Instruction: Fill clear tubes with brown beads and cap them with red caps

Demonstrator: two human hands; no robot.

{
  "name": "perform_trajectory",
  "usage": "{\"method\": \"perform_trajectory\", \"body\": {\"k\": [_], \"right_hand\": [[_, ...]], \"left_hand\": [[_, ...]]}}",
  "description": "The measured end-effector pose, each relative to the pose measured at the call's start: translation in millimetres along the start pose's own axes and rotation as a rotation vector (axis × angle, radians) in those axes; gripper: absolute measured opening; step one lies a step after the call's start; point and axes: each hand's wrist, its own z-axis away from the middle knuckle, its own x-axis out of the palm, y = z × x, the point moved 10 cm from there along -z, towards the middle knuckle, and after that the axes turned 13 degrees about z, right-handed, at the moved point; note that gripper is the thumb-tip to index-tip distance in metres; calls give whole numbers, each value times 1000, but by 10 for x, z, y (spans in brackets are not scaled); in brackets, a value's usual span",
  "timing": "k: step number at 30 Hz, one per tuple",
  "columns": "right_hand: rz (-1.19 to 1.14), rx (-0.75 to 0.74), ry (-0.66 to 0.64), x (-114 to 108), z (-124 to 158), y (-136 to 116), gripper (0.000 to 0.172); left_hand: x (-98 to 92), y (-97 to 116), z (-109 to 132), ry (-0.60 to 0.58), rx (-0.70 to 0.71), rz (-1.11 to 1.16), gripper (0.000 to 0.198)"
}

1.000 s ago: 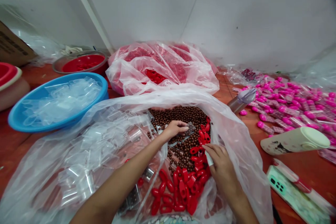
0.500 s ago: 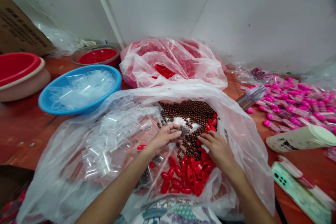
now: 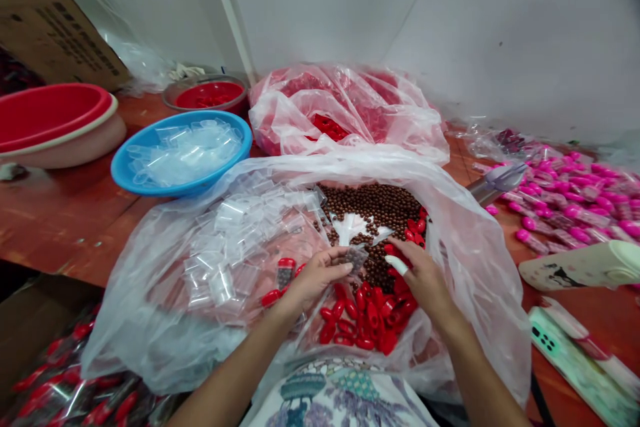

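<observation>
My left hand (image 3: 320,277) is closed on a small clear plastic container (image 3: 357,257) with dark beads in it, held over the open bag. Close by on the right, my right hand (image 3: 423,273) pinches a red cap (image 3: 389,249) at its fingertips; a white cover wraps its thumb. Beneath both hands lie brown beads (image 3: 370,200) and a heap of loose red caps (image 3: 373,317). Empty clear containers (image 3: 225,247) fill the left side of the translucent plastic bag (image 3: 475,260). Among them is a filled container (image 3: 286,271) with a red cap.
A blue basin (image 3: 120,170) of clear pieces stands at the left, near a red basin (image 3: 55,120). Behind is a bag of red parts (image 3: 350,100). Pink-capped tubes (image 3: 575,193), a cream bottle (image 3: 575,267) and a phone (image 3: 575,360) lie at the right.
My right hand has come away from the red caps at the right edge, bringing a cap near the filled container. The view has shifted left, showing more of the box of finished pieces below.
</observation>
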Motion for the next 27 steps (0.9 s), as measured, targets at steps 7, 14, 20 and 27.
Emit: {"method": "perform_trajectory", "body": {"k": [7, 14, 20, 27], "right_hand": [[-697, 165, -59, 80, 99, -269, 37], [-367, -133, -6, -52, 211, -493, 42], [-143, -340, 23, -130, 303, -662, 48], [63, -222, 154, -120, 330, -733, 65]], "left_hand": [[122, 70, 114, 18, 143, -316, 38], [172, 60, 139, -7, 224, -395, 35], [179, 70, 203, 20, 245, -491, 34], [245, 144, 240, 33, 272, -447, 34]]}}
